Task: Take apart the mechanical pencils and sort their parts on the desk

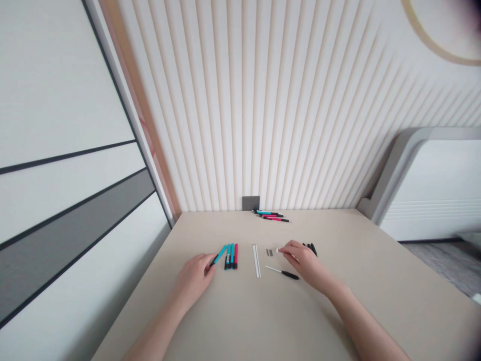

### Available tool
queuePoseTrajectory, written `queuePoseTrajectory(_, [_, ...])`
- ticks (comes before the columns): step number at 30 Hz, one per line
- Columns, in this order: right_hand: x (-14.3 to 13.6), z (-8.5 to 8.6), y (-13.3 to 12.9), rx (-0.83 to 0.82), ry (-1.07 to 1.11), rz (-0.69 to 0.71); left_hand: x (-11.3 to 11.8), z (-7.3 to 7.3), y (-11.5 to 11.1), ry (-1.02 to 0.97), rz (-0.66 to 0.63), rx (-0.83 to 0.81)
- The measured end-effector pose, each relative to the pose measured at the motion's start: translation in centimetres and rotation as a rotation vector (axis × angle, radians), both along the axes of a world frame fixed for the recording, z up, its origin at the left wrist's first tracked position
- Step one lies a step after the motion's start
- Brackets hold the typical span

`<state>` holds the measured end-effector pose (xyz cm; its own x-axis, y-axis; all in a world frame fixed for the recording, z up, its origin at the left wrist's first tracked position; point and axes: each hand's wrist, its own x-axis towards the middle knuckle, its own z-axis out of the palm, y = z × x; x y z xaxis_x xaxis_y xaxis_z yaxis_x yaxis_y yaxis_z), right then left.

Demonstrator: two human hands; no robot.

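Observation:
My left hand (pixel 198 273) is closed on a blue pen barrel (pixel 220 253), tilted beside a row of blue barrels (pixel 230 255) and a red barrel (pixel 236 255). Two thin white refills (pixel 256 260) lie upright in view at the middle. Small dark metal parts (pixel 269 252) are to their right. With its fingertips, my right hand (pixel 298 255) pinches a small white piece (pixel 277 250). Below that hand rests a black grip part with a white refill (pixel 287 274). Several black parts (pixel 312 248) show partly behind my right hand.
Several whole pens (pixel 276 216) lie at the back edge of the beige table (pixel 225 316), near a dark wall socket (pixel 250 203). A white cabinet (pixel 56 200) stands at the left, and a pale headboard (pixel 436 185) at the right.

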<state>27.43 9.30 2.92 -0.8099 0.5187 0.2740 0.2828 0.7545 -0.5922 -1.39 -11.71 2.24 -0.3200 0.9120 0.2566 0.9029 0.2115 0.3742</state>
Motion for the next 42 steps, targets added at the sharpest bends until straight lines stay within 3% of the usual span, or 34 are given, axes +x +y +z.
queuePoseTrajectory(6, [0.4,0.3,1.6,0.007,0.157,-0.15,0.1,0.1,0.0,-0.01,0.005,-0.033])
queuePoseTrajectory(20, [-1.0,-3.1,3.1,0.005,0.22,-0.178,0.8,0.7,0.2,0.008,-0.009,-0.088])
queuePoseTrajectory(33, [-1.5,-2.4,2.4,0.308,0.012,-0.166,1.0,0.9,0.0,-0.01,-0.002,-0.086])
queuePoseTrajectory(42, [-1.3,-2.7,2.7,0.329,-0.006,-0.18,0.9,0.8,0.1,-0.016,-0.005,-0.105])
